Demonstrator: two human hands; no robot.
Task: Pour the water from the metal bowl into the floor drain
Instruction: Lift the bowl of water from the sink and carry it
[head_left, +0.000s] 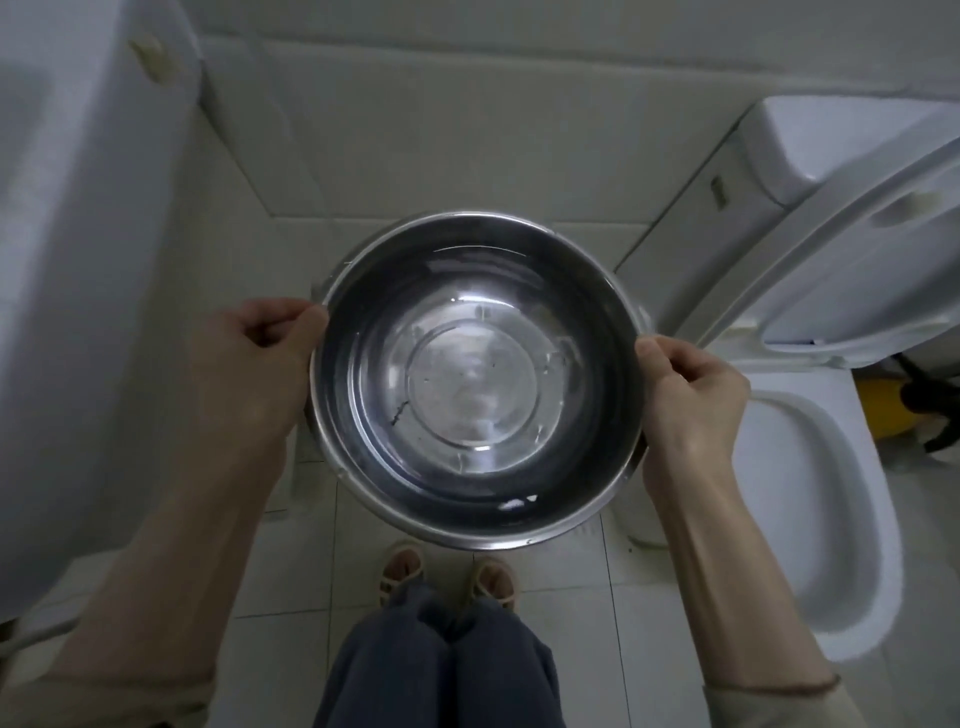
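A wide metal bowl (478, 379) hangs level in front of me over the tiled floor, with clear water lying in it. My left hand (260, 358) grips the bowl's left rim, fingers curled round the edge. On the opposite side my right hand (691, 384) grips the right rim the same way. The floor drain is not visible; the bowl covers the floor beneath it.
A white sink basin (88, 260) looms at the left. A white toilet (815, 467) with raised lid stands at the right, a yellow object (883, 405) behind it. My feet in sandals (447, 577) stand on the white floor tiles (571, 613) below the bowl.
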